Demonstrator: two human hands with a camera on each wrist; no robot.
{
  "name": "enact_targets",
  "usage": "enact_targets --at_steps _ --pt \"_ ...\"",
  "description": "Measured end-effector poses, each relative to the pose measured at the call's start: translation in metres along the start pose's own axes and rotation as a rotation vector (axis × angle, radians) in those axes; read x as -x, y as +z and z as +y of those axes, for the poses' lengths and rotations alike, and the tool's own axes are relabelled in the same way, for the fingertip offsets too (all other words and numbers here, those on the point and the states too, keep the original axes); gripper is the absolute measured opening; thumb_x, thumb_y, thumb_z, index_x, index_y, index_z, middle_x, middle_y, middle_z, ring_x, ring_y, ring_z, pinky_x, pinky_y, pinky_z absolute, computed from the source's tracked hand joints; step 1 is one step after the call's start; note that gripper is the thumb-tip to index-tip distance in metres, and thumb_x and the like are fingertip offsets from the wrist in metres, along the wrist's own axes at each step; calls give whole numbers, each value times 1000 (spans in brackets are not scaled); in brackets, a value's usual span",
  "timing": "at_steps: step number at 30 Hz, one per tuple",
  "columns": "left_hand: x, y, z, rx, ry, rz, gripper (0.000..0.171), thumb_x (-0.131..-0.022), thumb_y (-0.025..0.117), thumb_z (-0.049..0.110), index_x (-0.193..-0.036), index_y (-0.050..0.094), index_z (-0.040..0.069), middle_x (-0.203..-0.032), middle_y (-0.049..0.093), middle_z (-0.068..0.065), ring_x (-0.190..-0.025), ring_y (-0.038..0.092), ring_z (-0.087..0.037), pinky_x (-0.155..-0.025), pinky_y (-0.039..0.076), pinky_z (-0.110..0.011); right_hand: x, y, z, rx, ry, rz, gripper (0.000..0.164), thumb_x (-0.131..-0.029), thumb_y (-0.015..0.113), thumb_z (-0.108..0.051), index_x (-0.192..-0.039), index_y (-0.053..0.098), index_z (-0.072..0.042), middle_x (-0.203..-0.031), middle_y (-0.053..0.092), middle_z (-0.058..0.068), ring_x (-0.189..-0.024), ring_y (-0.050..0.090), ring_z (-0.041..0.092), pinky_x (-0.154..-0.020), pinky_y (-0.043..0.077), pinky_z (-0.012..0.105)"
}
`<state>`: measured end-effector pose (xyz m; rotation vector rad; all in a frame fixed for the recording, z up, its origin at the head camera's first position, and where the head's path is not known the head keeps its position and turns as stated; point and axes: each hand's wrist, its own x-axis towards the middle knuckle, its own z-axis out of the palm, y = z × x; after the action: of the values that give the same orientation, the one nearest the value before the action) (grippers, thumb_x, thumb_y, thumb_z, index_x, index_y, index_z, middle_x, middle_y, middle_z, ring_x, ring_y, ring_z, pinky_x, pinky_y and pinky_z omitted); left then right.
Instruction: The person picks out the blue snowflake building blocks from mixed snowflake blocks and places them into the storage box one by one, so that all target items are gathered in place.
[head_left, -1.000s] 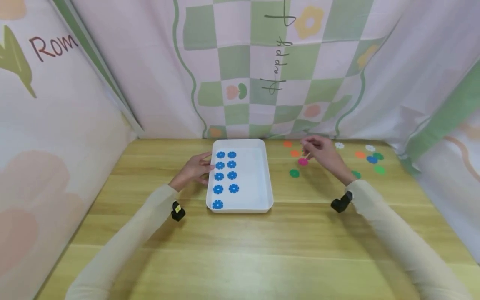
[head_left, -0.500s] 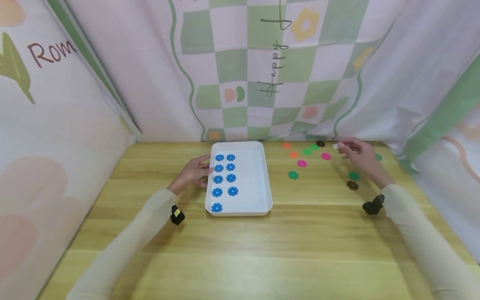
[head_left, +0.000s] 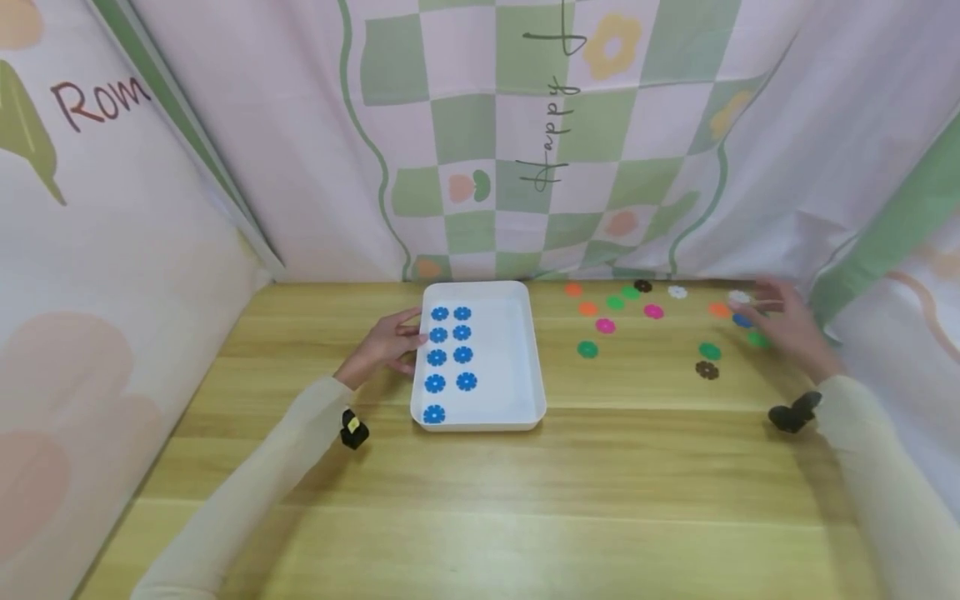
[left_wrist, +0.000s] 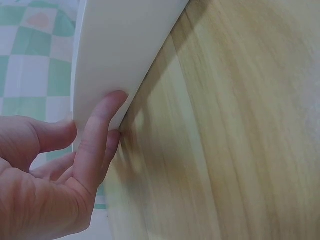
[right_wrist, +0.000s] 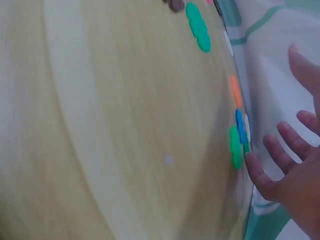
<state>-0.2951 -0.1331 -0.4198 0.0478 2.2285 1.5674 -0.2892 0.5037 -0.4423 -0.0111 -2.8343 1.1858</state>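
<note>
A white tray [head_left: 502, 350] stands upright in the head view, with blue flower-shaped discs [head_left: 462, 354] in two columns at its left side. My left hand [head_left: 386, 342] rests on the tray's left wall; in the left wrist view the thumb meets the rim and extended fingers [left_wrist: 92, 140] lie against the outer wall. At the far right, my right hand [head_left: 795, 325] hovers with spread fingers over a blue disc [head_left: 742, 319], a light green disc [head_left: 759, 339] and a white disc [head_left: 738, 297]. Nothing shows between its fingers in the right wrist view.
Several other flower discs lie between tray and right hand: orange [head_left: 573, 289], pink [head_left: 605, 326], dark green [head_left: 587, 349], brown [head_left: 707, 370] and white [head_left: 677, 292]. A patterned curtain [head_left: 525, 167] borders the wooden table [head_left: 480, 508] at the back.
My right hand has moved rightward across the loose discs. The white disc it pinched half a second ago lies on the table again. My left hand stays at the tray.
</note>
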Motion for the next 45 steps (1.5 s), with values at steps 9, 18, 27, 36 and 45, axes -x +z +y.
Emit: enact_targets --at_steps 9,18,27,36,45 --pt "0 1 1 2 2 0 67 -109 57 10 -168 25 16 -163 39 -26 -132 60 -44 -80 69 -40 8 -2 21 80 -11 -30 61 -107 62 -31 -144 41 13 -139 48 42 -104 57 8 -90 55 24" --pt "1 1 0 4 10 -10 67 -109 56 9 -168 23 15 -163 38 -28 -133 58 -46 -82 69 -42 2 5 41 45 -42 -5 56 -105 67 -27 -142 48 10 -121 64 12 -91 46 -17 -76 41 4" --pt "1 2 1 3 11 -8 68 -109 57 10 -168 24 16 -163 38 -27 -133 58 -46 -81 69 -41 3 1 30 71 -58 -37 51 -104 67 -21 -140 47 11 -120 60 19 -91 47 -14 -76 42 8" --pt "2 1 -1 7 23 -9 67 -109 55 10 -168 23 14 -162 40 -27 -131 60 -45 -78 69 -39 2 0 22 91 -92 -36 42 -103 69 -16 -130 53 11 -114 64 20 -89 49 -11 -74 43 7" --pt "2 1 0 -12 29 -16 67 -109 55 9 -168 22 13 -163 38 -28 -130 61 -45 -77 69 -38 -9 -12 20 229 -128 3 36 -103 69 -19 -129 58 4 -119 64 39 -94 62 15 -73 47 18"
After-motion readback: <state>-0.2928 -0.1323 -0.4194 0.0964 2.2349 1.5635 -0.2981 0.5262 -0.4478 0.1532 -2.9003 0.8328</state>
